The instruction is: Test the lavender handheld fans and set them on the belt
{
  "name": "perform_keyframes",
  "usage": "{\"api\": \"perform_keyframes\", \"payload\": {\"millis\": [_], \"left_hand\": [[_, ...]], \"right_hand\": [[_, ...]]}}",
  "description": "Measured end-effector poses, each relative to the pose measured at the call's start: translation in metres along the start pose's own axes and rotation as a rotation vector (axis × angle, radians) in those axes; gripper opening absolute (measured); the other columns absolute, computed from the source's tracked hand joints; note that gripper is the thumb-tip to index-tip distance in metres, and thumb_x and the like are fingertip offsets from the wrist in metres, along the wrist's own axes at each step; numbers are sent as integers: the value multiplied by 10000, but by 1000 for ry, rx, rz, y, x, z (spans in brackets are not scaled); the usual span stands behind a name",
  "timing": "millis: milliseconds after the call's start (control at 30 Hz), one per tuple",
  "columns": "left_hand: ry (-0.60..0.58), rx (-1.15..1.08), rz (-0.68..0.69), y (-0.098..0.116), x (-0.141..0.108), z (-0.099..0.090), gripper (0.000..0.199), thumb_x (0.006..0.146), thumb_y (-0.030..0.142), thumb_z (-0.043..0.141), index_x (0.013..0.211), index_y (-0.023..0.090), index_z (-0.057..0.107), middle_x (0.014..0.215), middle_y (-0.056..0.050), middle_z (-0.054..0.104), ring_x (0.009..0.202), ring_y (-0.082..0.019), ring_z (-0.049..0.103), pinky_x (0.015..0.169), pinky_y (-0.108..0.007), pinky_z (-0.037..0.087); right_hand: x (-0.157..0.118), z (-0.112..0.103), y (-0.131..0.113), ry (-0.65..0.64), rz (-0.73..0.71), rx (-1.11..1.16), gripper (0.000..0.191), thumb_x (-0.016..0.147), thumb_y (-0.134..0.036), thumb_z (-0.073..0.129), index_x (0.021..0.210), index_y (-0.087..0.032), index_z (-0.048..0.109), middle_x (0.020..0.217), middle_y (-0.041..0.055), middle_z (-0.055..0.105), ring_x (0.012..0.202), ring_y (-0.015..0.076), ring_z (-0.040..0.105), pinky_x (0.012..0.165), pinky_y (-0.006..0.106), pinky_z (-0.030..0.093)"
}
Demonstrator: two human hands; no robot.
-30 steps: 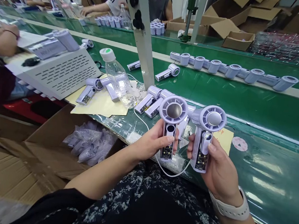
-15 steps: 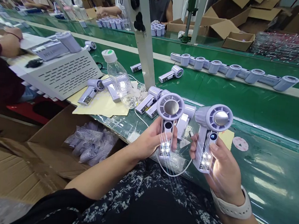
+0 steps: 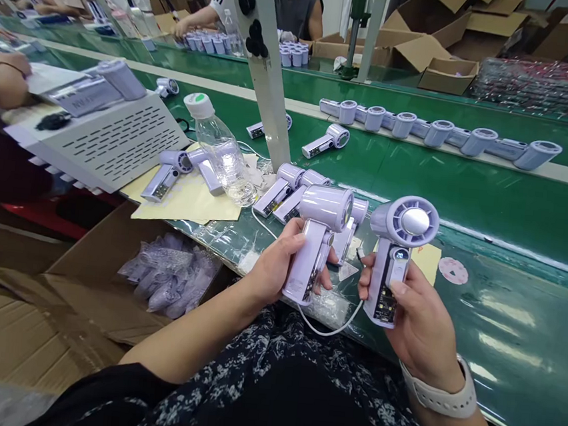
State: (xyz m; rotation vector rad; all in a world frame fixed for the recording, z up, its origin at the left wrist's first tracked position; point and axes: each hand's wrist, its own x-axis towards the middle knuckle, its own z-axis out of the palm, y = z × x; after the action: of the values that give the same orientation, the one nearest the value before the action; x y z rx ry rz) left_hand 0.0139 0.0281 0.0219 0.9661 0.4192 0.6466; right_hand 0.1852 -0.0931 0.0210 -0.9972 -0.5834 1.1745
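My left hand [image 3: 280,256] grips a lavender handheld fan [image 3: 317,243] by its handle; the fan is turned sideways, so its smooth side faces me and its circuit board shows only at the edge. In my right hand [image 3: 423,307] is a second handheld fan [image 3: 393,257], its round grille toward me. That one's small display reads 20, and my thumb rests on the handle below it, beside the exposed circuit board. A white cable [image 3: 325,334] loops below the two fans, with its plug end near my right fingers. More fans [image 3: 279,189] lie on the bench just behind.
A clear plastic bottle [image 3: 215,139] leans beside a perforated metal box [image 3: 120,140]. Fans stand in a row [image 3: 403,125] on the green belt. Below left, a cardboard box [image 3: 84,254] holds bagged parts [image 3: 170,272]. A metal post [image 3: 266,84] rises ahead. Co-workers sit across and at left.
My left hand has turned its fan from facing me to sideways. The bright lights on both handles have gone out. The right fan stays about where it was.
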Motion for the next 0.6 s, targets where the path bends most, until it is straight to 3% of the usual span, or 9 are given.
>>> {"api": "perform_keyframes", "payload": {"millis": [267,433,600], "left_hand": [[51,5,-40,-2,-2,-1,426,870,458,587,1143,231,351,899,-34,734,586,-219,732,477,-291,561],[63,31,-36,-3,-2,0,439,874,497,610,1117,229,361,902,-34,724,589,-206,728,479,-278,555],[157,118,7,3,-5,-20,550,829,538,733,1144,234,400,899,-17,688,642,-170,687,475,-246,542]], "right_hand": [[-2,2,-4,-46,58,38,368,819,-424,802,1116,-215,744,923,59,727,762,177,654,688,277,546],[-3,3,-3,-41,51,28,381,824,-454,789,1129,-227,757,972,62,727,775,180,649,708,284,560],[-3,0,1,-36,69,25,413,813,-475,800,1141,-227,758,989,74,728,786,186,662,688,279,580]]}}
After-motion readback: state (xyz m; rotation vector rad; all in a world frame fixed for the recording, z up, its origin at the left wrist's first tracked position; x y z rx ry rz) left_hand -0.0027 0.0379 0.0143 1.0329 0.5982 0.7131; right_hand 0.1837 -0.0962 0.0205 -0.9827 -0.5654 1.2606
